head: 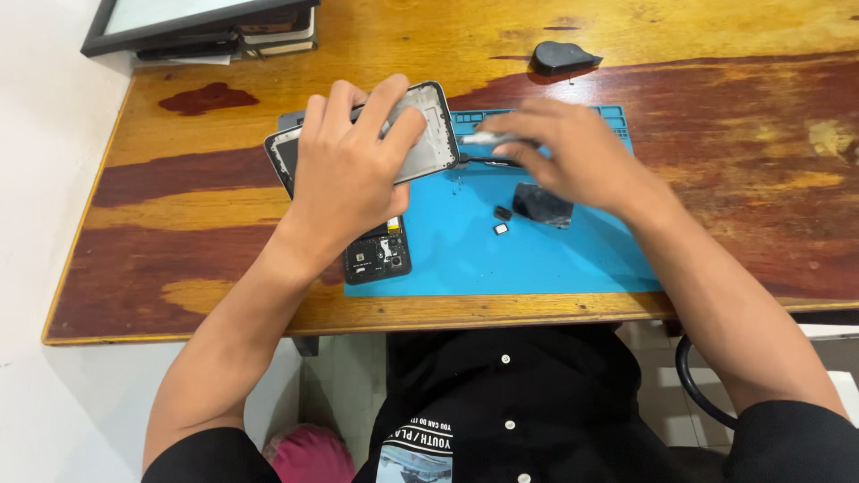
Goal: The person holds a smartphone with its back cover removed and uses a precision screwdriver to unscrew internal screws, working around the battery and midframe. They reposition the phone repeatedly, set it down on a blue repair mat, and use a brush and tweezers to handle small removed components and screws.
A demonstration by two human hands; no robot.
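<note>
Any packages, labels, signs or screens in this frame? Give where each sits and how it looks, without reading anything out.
Phone frame: held in the left hand above the blue mat, rectangular, dark rim, pale grey inside; whether it carries a screen cannot be told.
Framed panel: top-left table corner on stacked books, flat, black border, pale surface; possibly a screen.
Shirt print: bottom centre, white lettering and picture on black.
No packages or signs.

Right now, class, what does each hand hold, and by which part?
The left hand grips a phone frame across its middle, fingers over its top. The right hand pinches a thin light-coloured tool near its rear end.
</note>
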